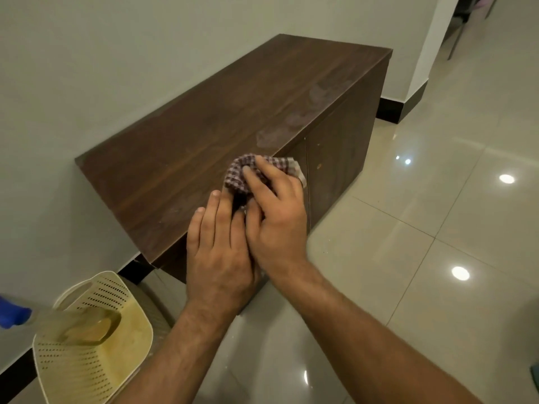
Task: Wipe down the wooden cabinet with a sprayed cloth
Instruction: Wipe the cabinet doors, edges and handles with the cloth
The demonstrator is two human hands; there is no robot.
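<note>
A low dark-brown wooden cabinet [204, 135] stands against the pale wall, its top dusty with smeared patches near the front edge. A bunched checked cloth [242, 173] is over the cabinet's near front edge. My right hand [277, 217] lies on top of the cloth with fingers curled over it. My left hand [221, 246] is beside and partly under the right, fingers extended and touching the cloth's lower part. Both hands hold the cloth together.
A cream perforated plastic basket [93, 360] stands on the floor at the lower left. Over it is a blurred clear spray bottle [84, 328] with a blue top [13, 314]. Glossy beige floor tiles [423, 258] spread to the right.
</note>
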